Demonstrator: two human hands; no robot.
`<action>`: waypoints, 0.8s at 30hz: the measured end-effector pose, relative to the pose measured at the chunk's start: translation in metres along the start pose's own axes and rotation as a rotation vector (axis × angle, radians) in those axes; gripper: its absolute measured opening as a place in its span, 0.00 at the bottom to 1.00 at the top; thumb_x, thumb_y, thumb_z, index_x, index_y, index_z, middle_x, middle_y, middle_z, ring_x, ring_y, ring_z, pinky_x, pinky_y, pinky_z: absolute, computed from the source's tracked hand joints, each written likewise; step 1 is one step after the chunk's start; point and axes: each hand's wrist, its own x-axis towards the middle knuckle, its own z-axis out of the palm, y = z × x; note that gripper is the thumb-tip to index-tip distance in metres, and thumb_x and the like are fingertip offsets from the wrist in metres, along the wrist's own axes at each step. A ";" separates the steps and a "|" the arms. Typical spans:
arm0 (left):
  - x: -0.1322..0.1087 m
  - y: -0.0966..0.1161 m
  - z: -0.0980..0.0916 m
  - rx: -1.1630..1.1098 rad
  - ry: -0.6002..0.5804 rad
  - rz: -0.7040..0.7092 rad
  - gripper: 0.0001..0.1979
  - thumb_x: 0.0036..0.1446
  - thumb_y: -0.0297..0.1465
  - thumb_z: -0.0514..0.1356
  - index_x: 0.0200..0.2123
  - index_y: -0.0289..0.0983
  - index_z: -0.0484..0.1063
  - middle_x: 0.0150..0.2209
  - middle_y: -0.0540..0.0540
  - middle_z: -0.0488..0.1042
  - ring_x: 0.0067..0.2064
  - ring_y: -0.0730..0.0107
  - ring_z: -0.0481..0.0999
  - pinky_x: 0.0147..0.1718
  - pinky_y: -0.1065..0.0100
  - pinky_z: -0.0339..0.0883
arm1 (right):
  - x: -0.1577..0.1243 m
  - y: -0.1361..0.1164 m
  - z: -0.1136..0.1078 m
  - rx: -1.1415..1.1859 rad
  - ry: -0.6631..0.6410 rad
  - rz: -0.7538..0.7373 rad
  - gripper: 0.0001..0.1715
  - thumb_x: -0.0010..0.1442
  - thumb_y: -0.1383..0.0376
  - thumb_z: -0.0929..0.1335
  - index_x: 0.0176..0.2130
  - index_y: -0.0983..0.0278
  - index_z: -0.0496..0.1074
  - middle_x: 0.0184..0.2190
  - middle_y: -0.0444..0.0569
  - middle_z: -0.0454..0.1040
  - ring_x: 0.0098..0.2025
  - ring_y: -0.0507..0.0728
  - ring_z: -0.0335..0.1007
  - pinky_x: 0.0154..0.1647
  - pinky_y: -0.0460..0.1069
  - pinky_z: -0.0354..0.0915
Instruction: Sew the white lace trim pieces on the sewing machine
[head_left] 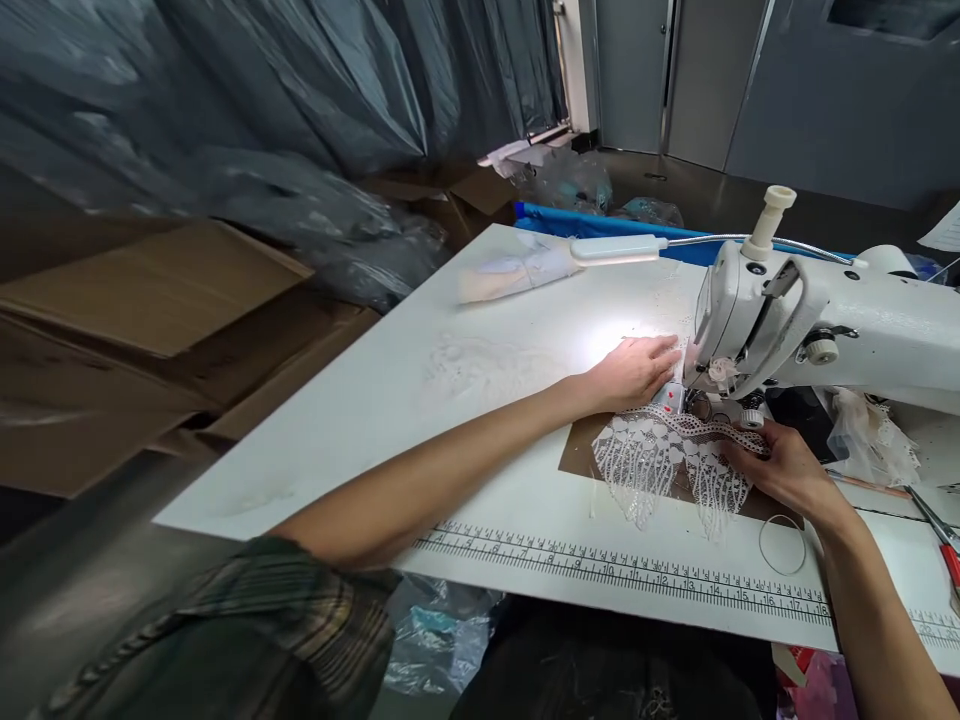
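A white sewing machine (750,310) stands at the right of the white table. White lace (643,460) with a scalloped, fringed lower edge lies at the front of its needle area, over a brown patch (581,450) on the tabletop. My left hand (636,370) rests left of the machine head, fingers stretched out, beside the lace's upper left end. Its fingertips come close to the machine. With thumb and fingers, my right hand (789,465) pinches the lace's right end. The needle tip is too small to make out.
A ruler strip (600,570) runs along the table's front edge. A rolled cloth bundle (517,272) lies behind, by a lamp (619,250). Red-handled scissors (946,545) and a thin ring (782,545) are at right. Cardboard boxes (150,285) stand left.
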 end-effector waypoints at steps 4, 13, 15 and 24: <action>-0.029 0.009 -0.006 -0.109 0.090 0.118 0.17 0.68 0.34 0.46 0.44 0.36 0.74 0.46 0.37 0.76 0.45 0.59 0.75 0.44 0.55 0.69 | 0.000 0.000 -0.001 0.018 -0.100 0.072 0.17 0.55 0.52 0.70 0.36 0.62 0.76 0.20 0.41 0.69 0.21 0.53 0.63 0.20 0.47 0.59; -0.077 0.033 -0.006 -0.259 0.068 0.224 0.16 0.65 0.42 0.58 0.48 0.36 0.75 0.51 0.37 0.76 0.47 0.57 0.76 0.44 0.54 0.71 | 0.005 -0.009 -0.003 0.092 0.013 0.126 0.19 0.52 0.49 0.73 0.28 0.61 0.71 0.17 0.41 0.69 0.19 0.52 0.63 0.19 0.47 0.59; -0.077 0.034 -0.013 -0.430 0.077 0.045 0.20 0.65 0.46 0.57 0.49 0.36 0.74 0.48 0.38 0.76 0.46 0.59 0.76 0.42 0.58 0.72 | 0.003 -0.020 0.007 0.234 -0.015 0.227 0.23 0.50 0.46 0.73 0.28 0.62 0.70 0.17 0.41 0.67 0.18 0.51 0.63 0.17 0.47 0.60; -0.082 0.044 -0.030 -0.914 -0.126 -0.422 0.37 0.56 0.48 0.63 0.62 0.33 0.60 0.38 0.42 0.79 0.34 0.66 0.78 0.32 0.67 0.71 | 0.007 -0.050 0.028 0.417 -0.112 0.167 0.28 0.55 0.43 0.69 0.41 0.63 0.73 0.31 0.50 0.80 0.30 0.56 0.78 0.29 0.51 0.73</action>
